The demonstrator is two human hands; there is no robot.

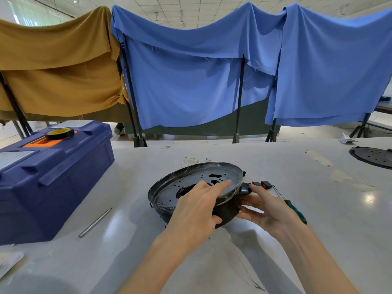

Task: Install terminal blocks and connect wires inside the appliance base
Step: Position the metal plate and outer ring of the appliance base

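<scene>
The appliance base (169,188) sits tilted on the pale table (254,153), held up off its near edge by both hands. The left hand (195,209) clamps its near rim, with the fingers laid fairly straight across the top plate and the thumb tucked under the dark wall. The right hand (267,206) steadies the right side of the base with fingers stretched out and spread, holding nothing. The base is a round, bowl-shaped black shell, and its top is a dull grey metal plate pierced with holes and irregular cut-outs; something clear and glossy wraps the rim. The work looks barely begun. Two small black-and-red terminal blocks (266,184) lie loose on the table just right of the base, and a few pale wire pieces (192,160) lie just beyond it, so fitting and wiring seem still to come. A screwdriver (297,211) with a green handle lies right of the base, behind the right hand. A slim metal rod (95,222) lies left of the base, and further left stands a blue plastic toolbox (53,177) carrying a tape roll (59,133). Far right of the base lies a second black perforated disc (373,157).
</scene>
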